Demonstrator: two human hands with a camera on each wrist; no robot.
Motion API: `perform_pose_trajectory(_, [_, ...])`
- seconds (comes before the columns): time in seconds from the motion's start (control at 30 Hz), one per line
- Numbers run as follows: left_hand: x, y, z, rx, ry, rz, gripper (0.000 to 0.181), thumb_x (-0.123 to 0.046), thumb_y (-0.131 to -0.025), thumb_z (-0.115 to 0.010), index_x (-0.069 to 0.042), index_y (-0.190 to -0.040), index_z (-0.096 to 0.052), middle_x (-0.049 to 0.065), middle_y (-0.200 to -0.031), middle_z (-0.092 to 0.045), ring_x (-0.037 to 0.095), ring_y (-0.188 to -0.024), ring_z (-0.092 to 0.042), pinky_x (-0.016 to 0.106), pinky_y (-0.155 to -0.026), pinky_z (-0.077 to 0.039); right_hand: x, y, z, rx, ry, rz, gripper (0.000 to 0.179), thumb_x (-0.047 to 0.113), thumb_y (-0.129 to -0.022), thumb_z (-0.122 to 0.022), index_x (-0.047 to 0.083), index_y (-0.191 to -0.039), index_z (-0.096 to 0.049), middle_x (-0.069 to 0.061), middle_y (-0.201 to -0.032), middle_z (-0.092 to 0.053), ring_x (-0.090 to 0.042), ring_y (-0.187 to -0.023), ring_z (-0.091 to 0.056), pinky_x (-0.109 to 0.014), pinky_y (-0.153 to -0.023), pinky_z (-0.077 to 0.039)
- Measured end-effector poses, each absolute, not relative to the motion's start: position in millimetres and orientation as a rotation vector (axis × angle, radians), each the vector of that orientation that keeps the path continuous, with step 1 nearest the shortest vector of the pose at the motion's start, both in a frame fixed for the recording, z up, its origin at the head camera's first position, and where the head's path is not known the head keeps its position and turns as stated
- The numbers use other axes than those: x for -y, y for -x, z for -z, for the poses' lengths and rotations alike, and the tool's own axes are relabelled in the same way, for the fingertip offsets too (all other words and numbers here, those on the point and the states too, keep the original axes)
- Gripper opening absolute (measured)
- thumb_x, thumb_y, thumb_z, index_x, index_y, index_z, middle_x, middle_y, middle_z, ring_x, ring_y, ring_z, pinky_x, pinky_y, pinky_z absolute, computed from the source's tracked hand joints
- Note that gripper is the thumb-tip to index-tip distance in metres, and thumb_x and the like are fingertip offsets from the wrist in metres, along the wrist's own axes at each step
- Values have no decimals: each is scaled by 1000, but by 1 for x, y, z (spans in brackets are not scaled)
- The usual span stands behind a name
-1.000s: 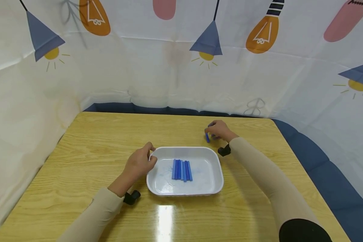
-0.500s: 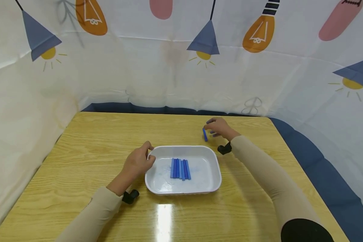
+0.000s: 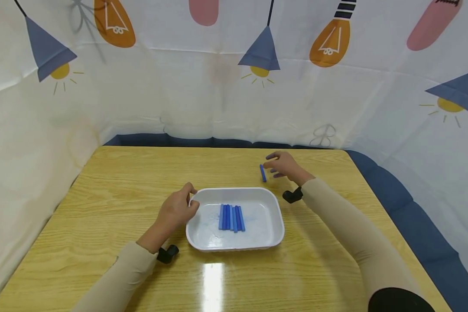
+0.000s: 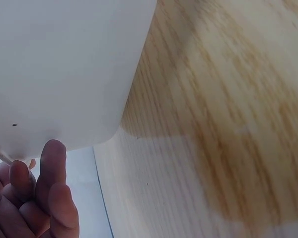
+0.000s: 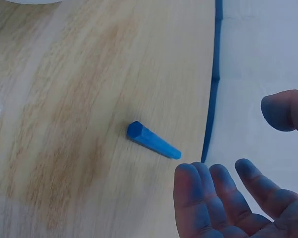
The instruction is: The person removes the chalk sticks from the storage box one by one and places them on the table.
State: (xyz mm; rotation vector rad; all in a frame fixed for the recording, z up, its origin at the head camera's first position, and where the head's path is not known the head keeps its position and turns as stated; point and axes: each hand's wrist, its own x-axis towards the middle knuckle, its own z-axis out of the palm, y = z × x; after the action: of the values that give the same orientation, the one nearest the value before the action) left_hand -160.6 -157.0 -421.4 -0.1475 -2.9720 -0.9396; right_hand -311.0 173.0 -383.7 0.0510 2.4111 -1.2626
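A white plastic tray [image 3: 265, 236] sits on the table, with several blue chalk sticks [image 3: 232, 218] lying side by side in it. My left hand [image 3: 177, 208] grips the tray's left rim at the upper corner; in the left wrist view its fingers [image 4: 52, 168] lie against the tray's outer wall. Beyond the tray's far right corner, one more blue chalk stick [image 3: 263, 173] lies alone on the table. Just right of it hovers my right hand [image 3: 286, 167], thumb and fingers spread and holding nothing. The right wrist view shows blue powder on the fingertips [image 5: 187, 178], apart from that stick.
The wooden table [image 3: 148, 169] has its far edge just behind my right hand. A white curtain [image 3: 203, 95] printed with lamps hangs behind and along both sides, with a dark blue band [image 3: 405, 208] at its foot. Faint blue smudges mark the tray floor.
My right hand has let go of the single chalk stick, its fingers spreading and drawing slightly right. That stick now lies on the table. My left hand keeps its grip on the tray.
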Motion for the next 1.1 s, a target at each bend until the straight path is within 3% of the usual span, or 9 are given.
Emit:
perform_pose_trajectory(0.2, [157, 161, 423, 2970, 147, 945, 32, -19, -85, -54, -9, -115, -55, 3, -65, -52, 16, -51, -45, 29, -47, -37, -178, 302, 381, -2400, -19, 1305, 61, 29, -88, -64, 7, -141, -44, -19, -139, -47, -38, -122, -53, -46, -93, -51])
perform_pose_trajectory(0.63, [157, 161, 422, 2972, 137, 933, 34, -19, -84, -53, -9, -116, -54, 4, -65, -52, 16, -52, -45, 29, -47, -36, -175, 288, 365, -2394, -23, 1367, 53, 27, -88, -66, 9, -135, -51, -17, -136, -51, -36, -117, -57, -44, -88, -54])
perform_pose_trajectory(0.87, [158, 161, 424, 2964, 148, 939, 33, -20, -84, -53, -9, -115, -54, 3, -65, -53, 16, -52, -45, 29, -46, -37, -169, 272, 357, -2332, 51, 1408, 53, 25, -89, -66, 5, -135, -50, -18, -133, -52, -41, -119, -55, -47, -90, -53])
perform_pose_trajectory(1.1, [157, 161, 424, 2956, 168, 931, 32, -20, -84, -54, -8, -114, -54, 3, -66, -53, 16, -52, -45, 29, -47, -37, -159, 254, 348, -2339, 139, 1397, 45, 23, -88, -66, 7, -128, -55, -16, -118, -61, -36, -103, -63, -47, -85, -55])
